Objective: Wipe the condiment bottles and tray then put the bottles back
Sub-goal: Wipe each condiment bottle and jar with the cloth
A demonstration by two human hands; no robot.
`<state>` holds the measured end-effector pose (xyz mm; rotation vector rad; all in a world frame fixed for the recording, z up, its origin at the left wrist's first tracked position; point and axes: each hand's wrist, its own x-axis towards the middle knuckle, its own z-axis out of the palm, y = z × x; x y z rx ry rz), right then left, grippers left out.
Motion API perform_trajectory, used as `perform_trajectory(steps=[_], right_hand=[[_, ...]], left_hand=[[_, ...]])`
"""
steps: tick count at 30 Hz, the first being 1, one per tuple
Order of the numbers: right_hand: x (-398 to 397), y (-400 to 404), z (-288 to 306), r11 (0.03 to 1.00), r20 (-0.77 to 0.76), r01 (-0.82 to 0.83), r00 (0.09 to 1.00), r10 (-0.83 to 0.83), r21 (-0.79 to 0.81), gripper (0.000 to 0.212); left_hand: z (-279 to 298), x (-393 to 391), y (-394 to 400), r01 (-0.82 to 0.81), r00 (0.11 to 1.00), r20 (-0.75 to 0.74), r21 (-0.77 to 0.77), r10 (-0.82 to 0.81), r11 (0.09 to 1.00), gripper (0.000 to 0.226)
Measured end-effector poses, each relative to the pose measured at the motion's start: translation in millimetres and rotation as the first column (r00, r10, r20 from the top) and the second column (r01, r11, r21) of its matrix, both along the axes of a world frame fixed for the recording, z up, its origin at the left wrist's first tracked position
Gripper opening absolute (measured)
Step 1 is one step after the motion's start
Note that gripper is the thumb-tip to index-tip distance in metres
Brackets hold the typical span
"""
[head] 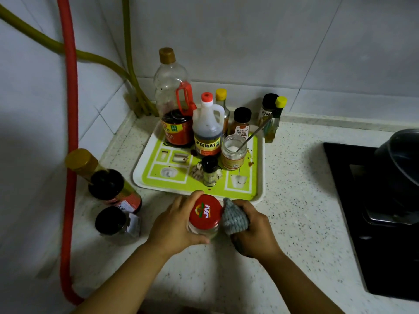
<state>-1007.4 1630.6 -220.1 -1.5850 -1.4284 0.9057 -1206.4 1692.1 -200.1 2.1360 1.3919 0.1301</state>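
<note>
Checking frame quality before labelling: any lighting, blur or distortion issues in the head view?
Head view: dim, with heavy shadow down the left wall and over the stove; wide-angle bend shows in the red hose; left hand, red-lidded jar, right hand and cloth are reasonably sharp; small labels are unreadable.

"JN" on red lid (205,211); "水塔陈醋" on vinegar bottle (207,137)

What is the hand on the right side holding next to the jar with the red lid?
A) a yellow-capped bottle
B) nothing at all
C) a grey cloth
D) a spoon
C: the right hand grips a bunched grey cloth pressed against the side of the red-lidded jar, which the left hand holds in front of the tray.
</note>
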Motion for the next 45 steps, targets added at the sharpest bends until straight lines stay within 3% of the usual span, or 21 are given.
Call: perform_trajectory(steps=[5, 10, 15, 19, 22, 28, 33, 37, 41, 45], right_hand=[[-6, -11, 0, 0.990, -0.151, -0.100, 0.985, 0.085, -0.097, 0.070], [-19, -14, 5, 0.975, -0.274, -0.188, 0.950, 0.150, -0.121, 0.075], [-22, -7, 16, 0.983, -0.262, -0.168, 0.954, 0.144, -0.070, 0.069], [-16, 0, 28, 0.977, -0.246, -0.209, 0.950, 0.191, -0.046, 0.073], [-7, 1, 29, 0.978, -0.186, -0.198, 0.965, 0.183, -0.067, 0.070], [6, 5, 31, 0.980, -0.101, -0.177, 0.981, 0.168, -0.086, 0.085], [-7, 7, 50, 0.971, 0.156, -0.208, 0.970, 0.189, 0.114, 0.083], [-18, 11, 59, 0.954, 0.296, -0.215, 0.944, 0.148, 0.209, 0.089], [-12, 11, 63, 0.960, 0.272, -0.229, 0.945, 0.180, 0.159, 0.098], [-3, 9, 66, 0.963, 0.226, -0.245, 0.950, 0.216, 0.112, 0.097]], left_hand=[[4, 1, 1, 0.149, 0.981, 0.145, -0.126, -0.130, 0.981, 0.115], [9, 0, 11, 0.025, 0.938, 0.344, -0.207, 0.049, 0.978, 0.085], [17, -5, 12, 0.011, 0.838, 0.505, -0.394, 0.207, 0.919, 0.089], [32, -5, 15, -0.014, 0.815, 0.530, -0.388, 0.235, 0.922, 0.081], [47, -5, 15, -0.055, 0.780, 0.560, -0.384, 0.280, 0.922, 0.078], [63, -4, 15, -0.085, 0.676, 0.652, -0.394, 0.343, 0.915, 0.083], [67, 5, 14, -0.144, 0.606, 0.671, -0.437, 0.428, 0.888, 0.081], [71, 16, 12, -0.212, 0.657, 0.623, -0.388, 0.425, 0.897, 0.080], [76, 18, 12, -0.173, 0.761, 0.567, -0.293, 0.317, 0.940, 0.073], [74, 11, 9, -0.127, 0.770, 0.576, -0.282, 0.274, 0.951, 0.082]])
